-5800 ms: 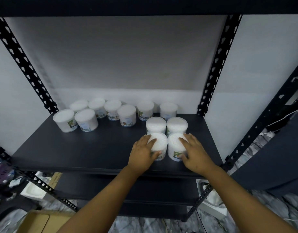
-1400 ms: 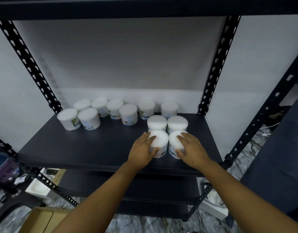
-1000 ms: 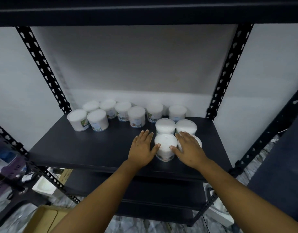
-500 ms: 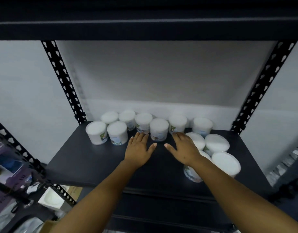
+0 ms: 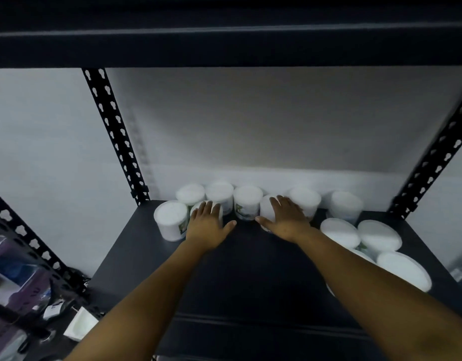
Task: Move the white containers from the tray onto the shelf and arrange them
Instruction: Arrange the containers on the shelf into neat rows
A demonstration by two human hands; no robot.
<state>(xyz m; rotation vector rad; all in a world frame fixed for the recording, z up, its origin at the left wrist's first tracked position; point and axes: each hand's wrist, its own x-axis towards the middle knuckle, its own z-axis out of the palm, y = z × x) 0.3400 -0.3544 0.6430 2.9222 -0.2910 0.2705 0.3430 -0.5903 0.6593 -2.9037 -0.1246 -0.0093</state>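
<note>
Both hands have left the front group of four tubs (image 5: 360, 243) — left hand (image 5: 207, 225) and right hand (image 5: 285, 217) now rest flat, unclenched, on back-row tubs (image 5: 248, 201), likely straightening them.

You won't get any readable text out of this one, the white containers (image 5: 170, 220) on the shelf (image 5: 250, 269) do have small greenish labels (image 5: 182, 226) on their sides but the print's way too blurry and tiny to make out.
</note>
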